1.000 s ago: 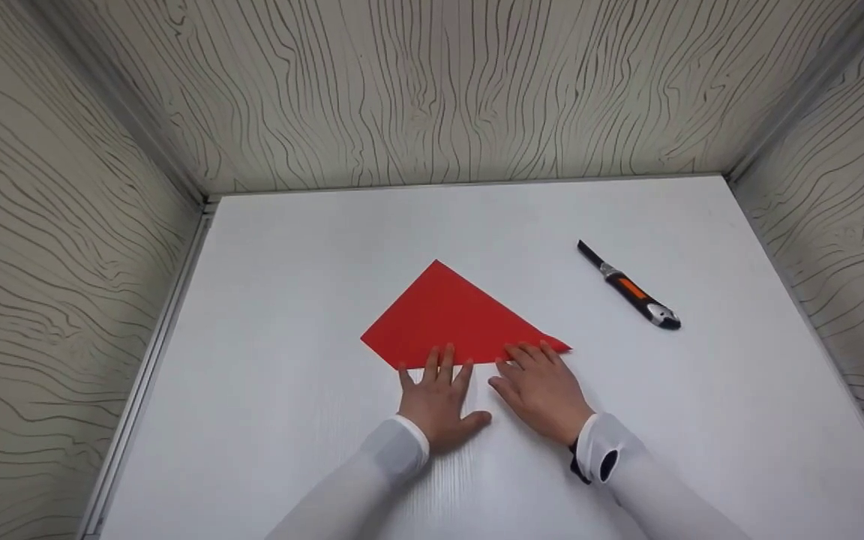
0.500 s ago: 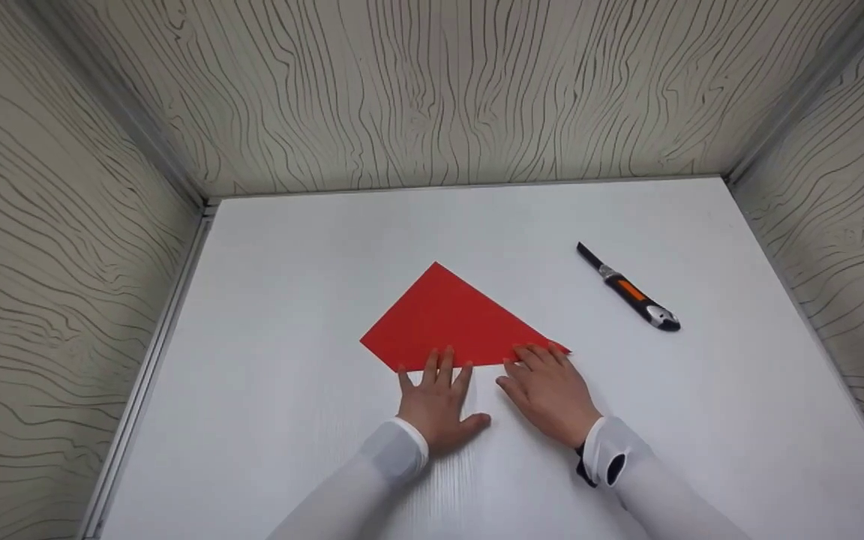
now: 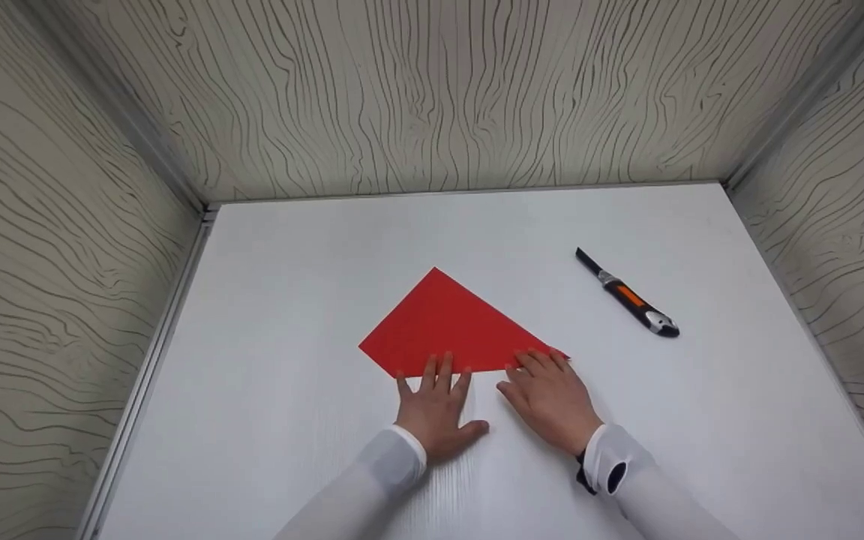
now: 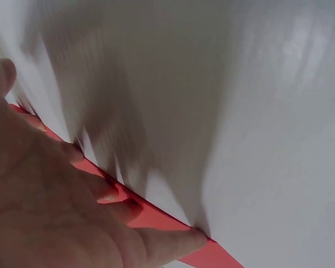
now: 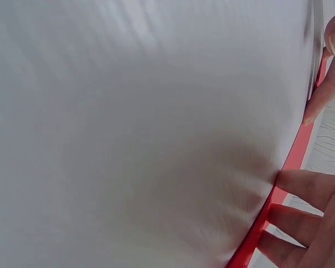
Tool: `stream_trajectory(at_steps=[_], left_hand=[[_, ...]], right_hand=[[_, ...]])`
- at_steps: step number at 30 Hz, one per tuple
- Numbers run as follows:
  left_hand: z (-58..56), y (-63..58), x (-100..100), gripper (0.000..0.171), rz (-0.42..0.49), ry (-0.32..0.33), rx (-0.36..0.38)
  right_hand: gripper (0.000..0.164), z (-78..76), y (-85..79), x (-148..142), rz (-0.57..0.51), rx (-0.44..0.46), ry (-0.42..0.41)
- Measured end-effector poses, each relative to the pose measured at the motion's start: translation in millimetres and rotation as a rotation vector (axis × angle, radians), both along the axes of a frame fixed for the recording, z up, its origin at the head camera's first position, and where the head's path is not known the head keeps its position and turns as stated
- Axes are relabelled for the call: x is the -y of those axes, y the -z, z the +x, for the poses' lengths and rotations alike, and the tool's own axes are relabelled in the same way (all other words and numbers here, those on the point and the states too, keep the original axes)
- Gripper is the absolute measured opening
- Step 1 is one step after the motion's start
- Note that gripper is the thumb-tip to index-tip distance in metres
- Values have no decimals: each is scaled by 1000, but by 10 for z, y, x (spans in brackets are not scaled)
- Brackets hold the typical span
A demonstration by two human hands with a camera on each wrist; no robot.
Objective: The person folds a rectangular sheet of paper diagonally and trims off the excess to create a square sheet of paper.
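A sheet of red paper (image 3: 439, 322), folded over, lies flat with its straight folded edge toward the person. My left hand (image 3: 433, 416) rests on that edge left of its middle, fingers spread and thumb out to the side. Near the paper's right corner, my right hand (image 3: 552, 397) presses the same edge with extended fingertips. In the left wrist view, fingertips touch the red paper (image 4: 156, 218) along its fold. The right wrist view shows fingers on the red paper (image 5: 293, 156) too. Neither hand grips anything.
A utility knife (image 3: 631, 296) with a black and orange handle lies right of the paper, its dark blade end pointing up and left. The white table (image 3: 274, 277) is bordered by wood-patterned panels (image 3: 432, 90) at the back and both sides.
My right hand has slid slightly right along the fold toward the paper's right corner. The left hand stays in place on the paper. The head view has tilted a little.
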State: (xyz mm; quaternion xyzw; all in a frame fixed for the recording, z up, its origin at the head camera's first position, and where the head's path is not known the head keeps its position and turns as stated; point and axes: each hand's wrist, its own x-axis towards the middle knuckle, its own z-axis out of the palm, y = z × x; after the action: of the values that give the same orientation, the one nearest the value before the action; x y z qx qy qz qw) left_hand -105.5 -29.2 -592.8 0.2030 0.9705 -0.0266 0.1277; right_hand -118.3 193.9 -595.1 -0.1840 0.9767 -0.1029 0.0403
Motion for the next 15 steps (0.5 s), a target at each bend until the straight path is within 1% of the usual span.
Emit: stream_trajectory(at_steps=[5,7,10,12,15], left_hand=[[2,12,11,97,51,-17,8],[-4,32,13,96,84,-21,-6],[-12,65,14,95,109,-21,-37],[-15,79,13,95,111,-16,-57],[-15,73,6,97,106,-11,-61]], right_hand=[[54,32,17,-1,14,-4,7],[55,40,20,6,11,13,11],[56,42,22,11,8,35,19],[57,42,21,7,12,42,25],[58,40,27,-15,22,41,30]])
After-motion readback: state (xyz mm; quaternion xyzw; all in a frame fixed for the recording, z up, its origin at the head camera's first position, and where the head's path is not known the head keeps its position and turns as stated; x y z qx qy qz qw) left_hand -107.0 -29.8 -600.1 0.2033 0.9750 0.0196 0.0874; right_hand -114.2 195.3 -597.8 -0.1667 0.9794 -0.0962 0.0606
